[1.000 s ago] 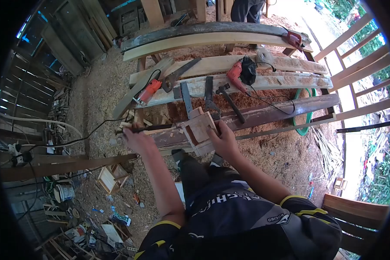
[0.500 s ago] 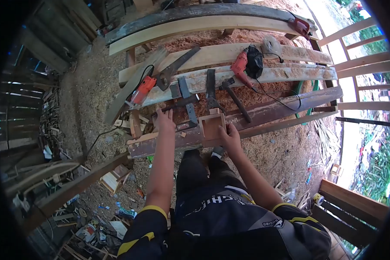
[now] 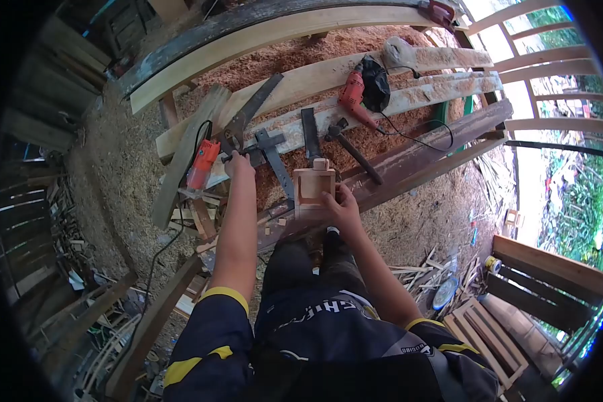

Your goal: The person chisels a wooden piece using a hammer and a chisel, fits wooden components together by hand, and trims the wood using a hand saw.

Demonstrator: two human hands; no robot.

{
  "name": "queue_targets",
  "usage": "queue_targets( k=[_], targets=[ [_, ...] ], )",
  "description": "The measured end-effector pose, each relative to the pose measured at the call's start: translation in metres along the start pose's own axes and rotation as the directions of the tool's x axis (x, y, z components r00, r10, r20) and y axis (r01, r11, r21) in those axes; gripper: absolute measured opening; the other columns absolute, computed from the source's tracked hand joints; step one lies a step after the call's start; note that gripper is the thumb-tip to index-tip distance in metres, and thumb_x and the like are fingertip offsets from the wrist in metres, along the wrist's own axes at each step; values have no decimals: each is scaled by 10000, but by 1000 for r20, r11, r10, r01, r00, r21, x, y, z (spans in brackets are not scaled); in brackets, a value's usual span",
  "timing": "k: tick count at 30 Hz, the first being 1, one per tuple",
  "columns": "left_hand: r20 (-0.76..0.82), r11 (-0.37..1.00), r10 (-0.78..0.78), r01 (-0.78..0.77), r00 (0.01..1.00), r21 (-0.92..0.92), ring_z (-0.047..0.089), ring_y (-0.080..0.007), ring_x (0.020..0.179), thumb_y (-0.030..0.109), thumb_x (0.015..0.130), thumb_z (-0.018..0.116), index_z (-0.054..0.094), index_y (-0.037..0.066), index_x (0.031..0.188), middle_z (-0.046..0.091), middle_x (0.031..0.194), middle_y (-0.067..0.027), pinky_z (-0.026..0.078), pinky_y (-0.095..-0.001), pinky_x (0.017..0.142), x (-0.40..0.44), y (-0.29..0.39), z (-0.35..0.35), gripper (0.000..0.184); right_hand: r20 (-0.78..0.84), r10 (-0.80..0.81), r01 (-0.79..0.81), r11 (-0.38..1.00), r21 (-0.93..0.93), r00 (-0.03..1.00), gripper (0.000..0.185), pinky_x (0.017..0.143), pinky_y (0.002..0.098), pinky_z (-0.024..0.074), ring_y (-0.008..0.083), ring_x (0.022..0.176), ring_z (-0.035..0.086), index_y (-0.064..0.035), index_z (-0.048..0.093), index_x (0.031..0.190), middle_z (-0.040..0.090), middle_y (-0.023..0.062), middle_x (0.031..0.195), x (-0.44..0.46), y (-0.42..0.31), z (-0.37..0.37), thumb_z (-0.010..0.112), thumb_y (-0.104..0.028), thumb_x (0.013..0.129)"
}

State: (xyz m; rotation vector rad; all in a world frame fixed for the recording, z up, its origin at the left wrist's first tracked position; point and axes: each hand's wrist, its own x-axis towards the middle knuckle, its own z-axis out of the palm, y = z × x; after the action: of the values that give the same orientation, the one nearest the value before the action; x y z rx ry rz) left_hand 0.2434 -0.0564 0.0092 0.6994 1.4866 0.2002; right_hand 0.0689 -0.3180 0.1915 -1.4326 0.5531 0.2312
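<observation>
My right hand (image 3: 343, 206) grips the lower right side of a small wooden box (image 3: 314, 186) with a shallow square recess and a little block at its top edge. My left hand (image 3: 240, 165) reaches forward, its fingers closed around the near end of a dark-handled tool (image 3: 269, 143); its other end is partly hidden. That tool lies across a metal square (image 3: 276, 169). Left of this hand is a red-orange power tool (image 3: 204, 163), with a handsaw (image 3: 253, 107) just beyond. A hammer (image 3: 356, 154) and a dark flat blade (image 3: 311, 132) lie beyond the box.
A red drill (image 3: 356, 97) with a black bag (image 3: 375, 84) and trailing cord rests on the planks (image 3: 442, 87). A long brown beam (image 3: 442, 144) runs in front of me. Shavings cover the ground, with wood scraps (image 3: 422, 268) at the right and a wooden frame (image 3: 487, 338) behind them.
My left hand has moved forward and left with the dark-handled tool, which has slid along the metal square. My right hand has tilted the box up towards me. The view has shifted.
</observation>
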Motion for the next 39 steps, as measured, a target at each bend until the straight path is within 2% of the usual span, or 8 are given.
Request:
queue_targets(
  k=[3,7,14,19,26,28,34,39],
  targets=[
    [1,999,-3,3,1000,51,709,-237,834,174,972,693,557,11,1211,667,1009,-150,611,-320,655,22,2,2,320,-7,8,-8,1000,-16,1000,271,791,282,529,115,913,655,4,610,1179,695,76,1023,-6,-16,11,694,-159,980],
    [305,985,56,-102,951,137,656,-153,709,210,1011,625,605,56,1065,649,837,-52,529,-278,647,8,13,-2,165,-32,-63,57,983,-173,998,315,807,291,537,131,928,669,12,639,1191,716,95,1039,-11,-20,17,717,-200,972],
    [857,789,-163,-456,489,411,630,-110,800,352,1075,534,650,72,1158,685,968,-24,495,-274,678,-107,15,-79,315,-32,48,-54,972,-227,998,388,825,293,541,130,949,668,23,667,1187,729,89,1054,-13,-24,25,774,-262,946],
    [865,681,-96,-601,493,418,655,-202,1023,432,1061,563,562,38,1337,648,1212,-98,545,-334,831,-159,-20,-143,481,69,31,-8,950,-313,997,419,808,301,551,146,965,683,33,663,1189,730,111,1058,-12,-5,23,794,-266,926],
    [742,794,-141,-374,655,480,582,-258,1252,355,889,810,324,74,1542,557,1376,-137,514,-412,1018,-175,-32,-196,861,602,-141,439,813,-383,786,264,868,395,548,278,1057,678,-10,654,1222,683,171,1157,3,23,-6,658,-115,980],
    [701,776,-97,-387,707,498,544,-270,1311,305,841,859,283,81,1558,527,1421,-142,498,-414,1049,-164,-40,-212,947,672,-208,597,685,-418,710,297,908,437,529,334,1087,655,-13,642,1236,667,183,1163,23,31,-21,647,-114,957],
    [923,801,177,-595,341,67,446,-280,1414,291,798,880,117,100,1647,437,1534,-146,433,-427,1105,-161,-53,-271,1157,684,-72,680,224,-698,726,424,1012,518,461,424,1206,573,-47,618,1268,587,225,1291,73,75,-71,689,-155,864],
    [907,711,220,-696,359,102,437,-269,1426,280,833,824,163,81,1650,440,1551,-147,352,-416,1172,-160,-55,-295,1070,755,-18,755,-18,-655,655,516,1015,505,445,406,1232,522,-49,580,1313,552,213,1272,88,99,-82,675,-104,808]
  ],
)
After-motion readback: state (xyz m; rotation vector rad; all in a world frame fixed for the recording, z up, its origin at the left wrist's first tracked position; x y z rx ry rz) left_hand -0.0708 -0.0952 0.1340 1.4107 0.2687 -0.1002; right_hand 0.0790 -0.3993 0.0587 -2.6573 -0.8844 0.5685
